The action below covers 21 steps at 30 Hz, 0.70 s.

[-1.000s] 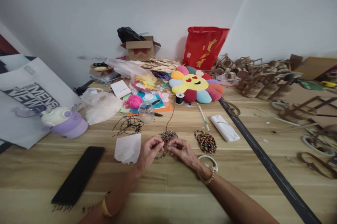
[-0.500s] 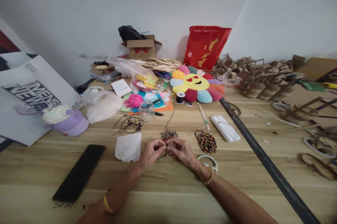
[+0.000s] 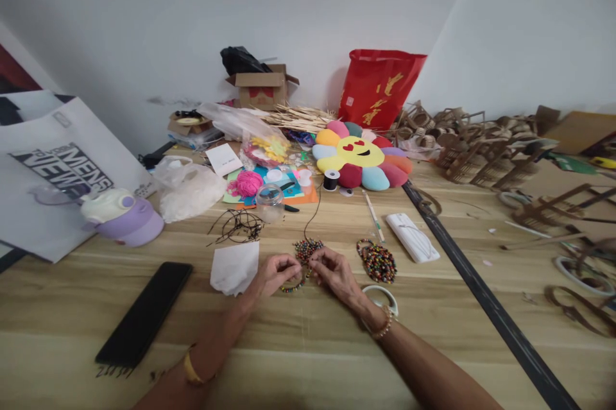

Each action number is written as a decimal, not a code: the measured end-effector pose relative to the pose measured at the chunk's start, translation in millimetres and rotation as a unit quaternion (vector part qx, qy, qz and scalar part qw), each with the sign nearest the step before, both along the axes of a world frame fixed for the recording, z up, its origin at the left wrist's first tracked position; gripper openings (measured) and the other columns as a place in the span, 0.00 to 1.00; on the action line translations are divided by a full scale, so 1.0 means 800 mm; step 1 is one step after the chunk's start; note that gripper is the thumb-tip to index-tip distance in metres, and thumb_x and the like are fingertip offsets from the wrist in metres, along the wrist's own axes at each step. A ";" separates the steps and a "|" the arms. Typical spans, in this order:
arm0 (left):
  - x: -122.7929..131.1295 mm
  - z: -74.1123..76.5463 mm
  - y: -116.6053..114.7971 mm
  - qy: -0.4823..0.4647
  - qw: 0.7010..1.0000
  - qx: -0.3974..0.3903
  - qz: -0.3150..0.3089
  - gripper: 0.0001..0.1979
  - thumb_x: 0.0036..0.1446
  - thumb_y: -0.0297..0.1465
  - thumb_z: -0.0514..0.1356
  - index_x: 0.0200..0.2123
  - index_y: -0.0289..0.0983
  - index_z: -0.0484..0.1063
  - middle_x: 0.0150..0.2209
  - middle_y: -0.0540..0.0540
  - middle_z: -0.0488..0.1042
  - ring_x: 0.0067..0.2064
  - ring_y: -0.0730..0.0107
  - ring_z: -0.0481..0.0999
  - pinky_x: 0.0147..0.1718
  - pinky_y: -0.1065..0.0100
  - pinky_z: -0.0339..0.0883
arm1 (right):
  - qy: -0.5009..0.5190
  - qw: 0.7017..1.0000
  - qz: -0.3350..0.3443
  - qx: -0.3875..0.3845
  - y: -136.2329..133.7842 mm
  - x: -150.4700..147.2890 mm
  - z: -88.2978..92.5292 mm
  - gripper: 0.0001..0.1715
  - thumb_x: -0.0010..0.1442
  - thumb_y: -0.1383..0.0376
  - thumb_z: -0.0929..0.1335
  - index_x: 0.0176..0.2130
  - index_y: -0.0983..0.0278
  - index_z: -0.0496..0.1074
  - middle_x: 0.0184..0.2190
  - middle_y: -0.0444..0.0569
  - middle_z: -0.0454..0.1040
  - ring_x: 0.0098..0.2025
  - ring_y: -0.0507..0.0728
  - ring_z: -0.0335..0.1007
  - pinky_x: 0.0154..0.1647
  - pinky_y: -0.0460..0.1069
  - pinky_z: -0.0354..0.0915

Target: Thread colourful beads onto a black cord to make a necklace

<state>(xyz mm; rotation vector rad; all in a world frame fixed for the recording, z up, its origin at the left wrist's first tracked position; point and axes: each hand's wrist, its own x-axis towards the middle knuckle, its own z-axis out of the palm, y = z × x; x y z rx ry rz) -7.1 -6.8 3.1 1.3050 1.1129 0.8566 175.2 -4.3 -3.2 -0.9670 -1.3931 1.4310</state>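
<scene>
My left hand (image 3: 279, 274) is closed in a pinch at the left end of a small beaded string (image 3: 292, 288) that curves just above the table. My right hand (image 3: 333, 271) pinches near the string's other end, a little apart from the left; what lies between its fingertips is too small to make out. Behind the hands is a cluster of multicoloured beads (image 3: 307, 248). A black cord (image 3: 316, 212) runs from there towards a black spool (image 3: 330, 179). Right of my right hand lies a coil of beaded strands (image 3: 378, 260).
A white ring (image 3: 385, 298) lies by my right wrist. White paper (image 3: 234, 267) and a black phone (image 3: 144, 314) are on the left. Farther back stand a clear jar (image 3: 270, 203), a flower cushion (image 3: 360, 153) and a white power bank (image 3: 412, 237).
My hands, which met at the fingertips, have moved apart, and the curved beaded string between them now shows more fully. The camera view has shifted slightly.
</scene>
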 end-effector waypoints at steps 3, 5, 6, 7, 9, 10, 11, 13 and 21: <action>-0.001 -0.004 0.000 -0.005 1.000 -0.003 0.003 0.17 0.44 0.41 0.67 0.25 0.32 0.72 0.21 0.48 0.74 0.23 0.74 0.70 0.26 0.72 0.63 | 0.001 1.000 -0.002 -0.002 0.000 0.000 0.001 0.20 0.51 0.51 0.71 0.31 0.65 0.68 0.19 0.39 0.63 0.18 0.48 0.56 0.18 0.43 0.56; -0.001 -0.006 0.000 -0.011 1.000 -0.009 0.005 0.16 0.43 0.41 0.67 0.26 0.32 0.72 0.22 0.48 0.75 0.24 0.73 0.71 0.26 0.71 0.64 | 0.003 1.000 -0.002 -0.002 0.000 0.001 0.002 0.20 0.51 0.51 0.71 0.31 0.65 0.68 0.19 0.39 0.63 0.18 0.47 0.56 0.18 0.43 0.56; -0.001 -0.006 0.000 -0.015 1.000 -0.012 0.007 0.16 0.43 0.40 0.68 0.27 0.32 0.72 0.22 0.48 0.75 0.24 0.73 0.71 0.27 0.71 0.64 | 0.004 1.000 -0.002 -0.002 0.000 0.001 0.001 0.20 0.51 0.51 0.71 0.31 0.65 0.68 0.19 0.39 0.63 0.18 0.47 0.56 0.18 0.43 0.56; -0.002 -0.006 0.000 -0.017 1.000 -0.015 0.010 0.16 0.42 0.40 0.68 0.27 0.32 0.72 0.22 0.48 0.75 0.24 0.73 0.71 0.27 0.71 0.64 | 0.004 1.000 -0.003 -0.004 0.000 0.001 0.001 0.20 0.52 0.51 0.71 0.31 0.65 0.68 0.19 0.39 0.64 0.18 0.47 0.56 0.18 0.43 0.56; -0.002 -0.006 0.001 -0.019 0.999 -0.017 0.019 0.16 0.41 0.39 0.68 0.27 0.33 0.72 0.22 0.48 0.75 0.24 0.73 0.71 0.26 0.72 0.63 | 0.005 1.000 -0.004 -0.007 0.001 0.002 0.001 0.20 0.52 0.51 0.71 0.31 0.65 0.68 0.19 0.39 0.64 0.18 0.47 0.56 0.17 0.43 0.55; -0.003 -0.005 0.001 -0.019 0.999 -0.017 0.024 0.16 0.42 0.39 0.68 0.27 0.33 0.71 0.21 0.49 0.74 0.23 0.74 0.70 0.26 0.72 0.63 | 0.006 1.000 -0.004 -0.009 0.001 0.002 0.001 0.20 0.52 0.51 0.71 0.31 0.65 0.68 0.19 0.39 0.64 0.18 0.47 0.56 0.17 0.43 0.54; -0.003 -0.005 0.001 -0.019 0.999 -0.015 0.028 0.15 0.42 0.39 0.68 0.26 0.33 0.71 0.21 0.49 0.74 0.23 0.74 0.69 0.25 0.72 0.62 | 0.007 1.000 -0.004 -0.012 0.000 0.002 0.001 0.20 0.51 0.51 0.71 0.31 0.65 0.68 0.19 0.39 0.64 0.17 0.47 0.56 0.17 0.42 0.54; -0.003 -0.003 0.000 -0.018 0.999 -0.008 0.034 0.15 0.43 0.39 0.66 0.25 0.33 0.70 0.19 0.50 0.72 0.22 0.75 0.68 0.25 0.73 0.61 | 0.008 1.000 0.000 -0.017 0.000 0.001 0.002 0.20 0.51 0.51 0.71 0.31 0.65 0.68 0.19 0.40 0.64 0.17 0.47 0.56 0.17 0.43 0.55; 0.001 0.003 -0.004 0.008 1.000 -0.002 0.029 0.13 0.45 0.36 0.64 0.31 0.33 0.71 0.19 0.52 0.70 0.20 0.77 0.65 0.21 0.74 0.54 | 0.007 0.999 0.000 -0.033 -0.001 -0.001 0.005 0.22 0.49 0.49 0.72 0.31 0.65 0.68 0.18 0.40 0.65 0.17 0.47 0.56 0.17 0.42 0.56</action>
